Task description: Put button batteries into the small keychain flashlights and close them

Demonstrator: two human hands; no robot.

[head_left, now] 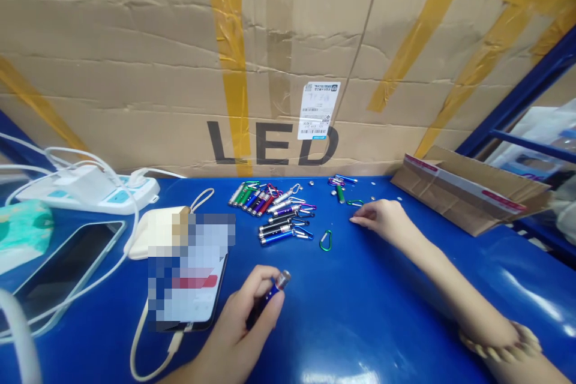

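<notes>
My left hand [245, 312] is wrapped round a small blue mini flashlight [272, 294], its silver end sticking up past thumb and forefinger. Farther off to the right, my right hand [384, 219] is low over the table with thumb and fingertips pinched together; whatever they hold, if anything, cannot be made out. Just beyond those fingertips lies a green carabiner clip [355, 203], and near it a short green flashlight tube [340, 194]. Another green carabiner [326, 240] rests between my hands. Several mini flashlights [276, 239] with clips lie grouped in the middle.
A large cardboard box [148, 84] stands along the back. An open small carton [459, 198] sits at right. On the left are a phone [207, 294] on a cable, another phone [67, 270], a cream power bank [155, 225] and a power strip [130, 195]. Tiny silver discs [311, 183] dot the blue table [342, 324].
</notes>
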